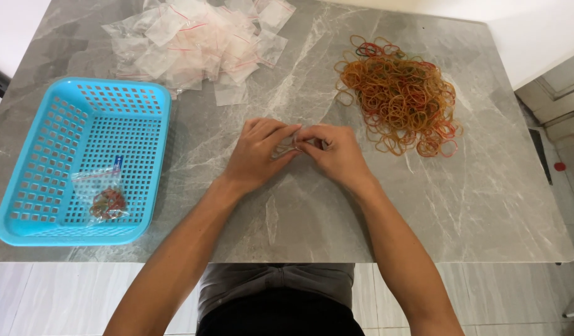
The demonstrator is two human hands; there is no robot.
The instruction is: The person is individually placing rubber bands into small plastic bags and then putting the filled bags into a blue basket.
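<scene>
While both hands meet at the middle of the grey marble table (486, 205), the left hand (259, 155) and right hand (337, 152) pinch something small and clear between their fingertips, apparently a little plastic bag (286, 148), though it is too small to say more. Fingers are curled in tight on it, knuckles up, the two hands touching just beside each other. Taking the table's centre as our mark: beyond it and to the right lies a loose pile of rubber bands (399, 96), mostly tan and orange with red and a few dark ones mixed in. Beyond it and to the left sits a heap of empty clear zip bags (200, 40), each with a thin red seal line. Well off to the left stands a light blue perforated basket (32, 168), and inside it, near its front wall, lies one filled clear bag of rubber bands (106, 199) with a small blue mark at its top.
</scene>
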